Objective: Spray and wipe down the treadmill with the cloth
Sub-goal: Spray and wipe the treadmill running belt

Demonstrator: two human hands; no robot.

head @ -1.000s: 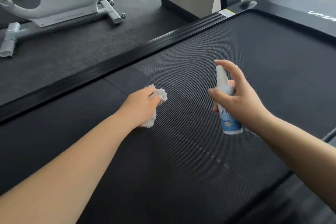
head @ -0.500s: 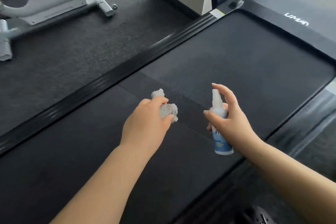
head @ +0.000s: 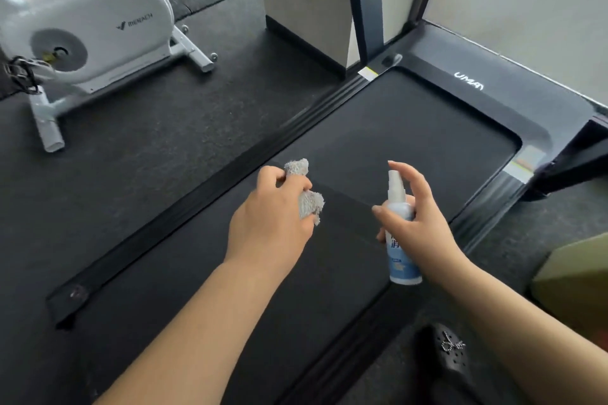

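The black treadmill [head: 411, 128] runs from lower left to upper right, its belt dark and its side rails ribbed. My left hand [head: 269, 220] hovers above the belt, holding a bunched grey cloth [head: 309, 200] that sticks out between the fingers. To its right my right hand [head: 418, 217] grips a small white and blue spray bottle [head: 399, 240], upright, with the forefinger lifted over the nozzle. Both hands are raised off the belt surface.
A white exercise bike [head: 98, 29] stands on the dark rubber floor at upper left. A beige pillar [head: 306, 0] and dark upright posts rise behind the treadmill. A yellowish box [head: 572, 276] sits at the right edge, and a black shoe [head: 450, 355] shows at the bottom.
The view has pulled back and up, showing more of the treadmill and the bike. Both hands have lifted away from the belt; the cloth has left the surface.
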